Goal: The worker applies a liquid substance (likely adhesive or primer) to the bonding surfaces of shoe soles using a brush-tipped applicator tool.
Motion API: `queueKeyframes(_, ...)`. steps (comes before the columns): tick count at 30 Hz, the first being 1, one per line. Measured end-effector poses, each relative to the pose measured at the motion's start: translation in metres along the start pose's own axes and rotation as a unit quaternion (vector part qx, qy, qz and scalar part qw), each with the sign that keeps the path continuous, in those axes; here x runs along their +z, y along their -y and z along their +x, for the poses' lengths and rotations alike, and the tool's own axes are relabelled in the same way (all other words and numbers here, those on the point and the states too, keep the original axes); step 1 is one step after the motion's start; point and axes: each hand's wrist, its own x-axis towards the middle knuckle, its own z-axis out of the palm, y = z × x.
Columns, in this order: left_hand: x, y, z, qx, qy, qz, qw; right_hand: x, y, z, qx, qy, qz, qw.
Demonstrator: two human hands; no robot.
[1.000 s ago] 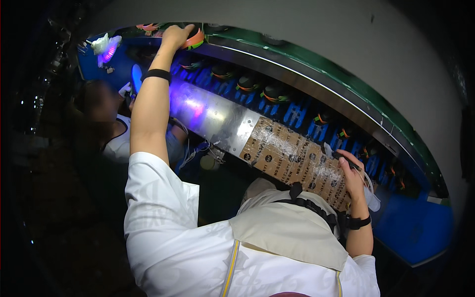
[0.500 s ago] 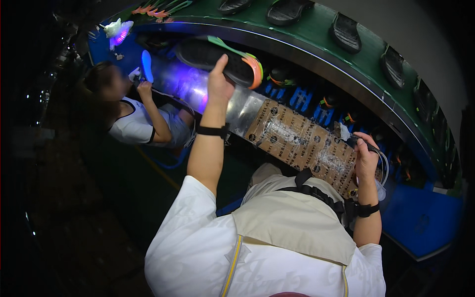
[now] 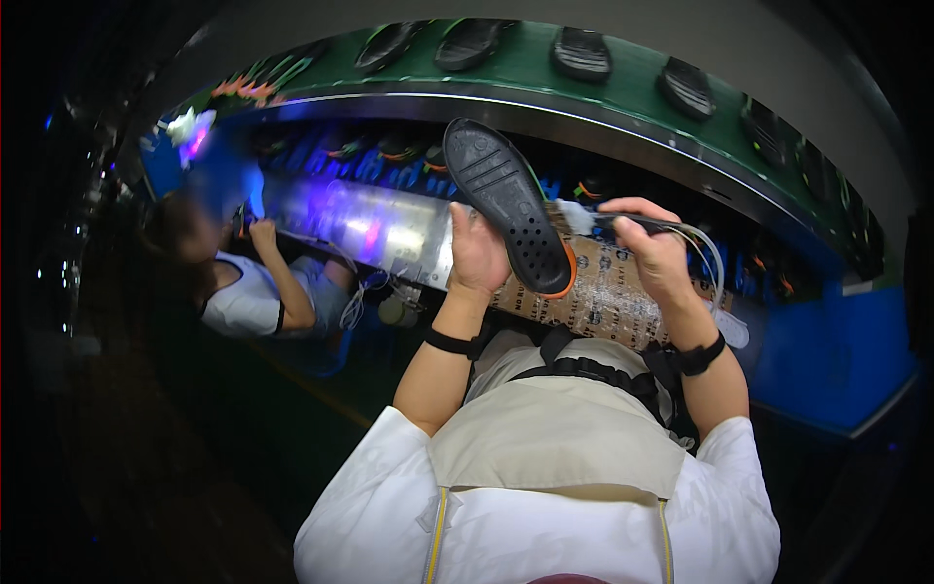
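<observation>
My left hand [image 3: 479, 255] grips a black shoe sole [image 3: 501, 190] by its side, thumb up and most fingers hidden behind it. The sole stands tilted, its grooved face with a patch of small holes toward me, with orange at the lower end and a thin green line along one side. My right hand [image 3: 657, 248] is closed round the dark handle of a brush [image 3: 576, 217] with a whitish head and brown bristles; thin tubes run from its handle. The bristles are at the sole's right edge; whether they touch it I cannot tell.
Below lies a metal work surface [image 3: 413, 234], partly covered with printed brown tape [image 3: 623, 297]. Beyond it, a green conveyor belt [image 3: 632, 92] carries several black soles. Blue holders with shoe parts fill the shelf beneath. At left sits a co-worker [image 3: 258, 287] with a blue-lit sole.
The sole has come nearer and right, turned from lying sideways to tilted upright with its grooved face toward me. The brush has moved up and left to its edge. My view has shifted.
</observation>
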Motion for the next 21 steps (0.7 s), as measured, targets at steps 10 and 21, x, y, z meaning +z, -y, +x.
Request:
queueKeyframes(10, 0.048, 0.049, -0.007, -0.107, -0.079, -0.008, 0.991, 0.031, 0.021, 0.025, -0.048, -0.074, -0.006, 0.996)
queueKeyframes(21, 0.027, 0.042, 0.019, -0.052, -0.057, 0.091, 0.993, 0.007, 0.028, -0.024, -0.145, 0.09, -0.337, 0.926)
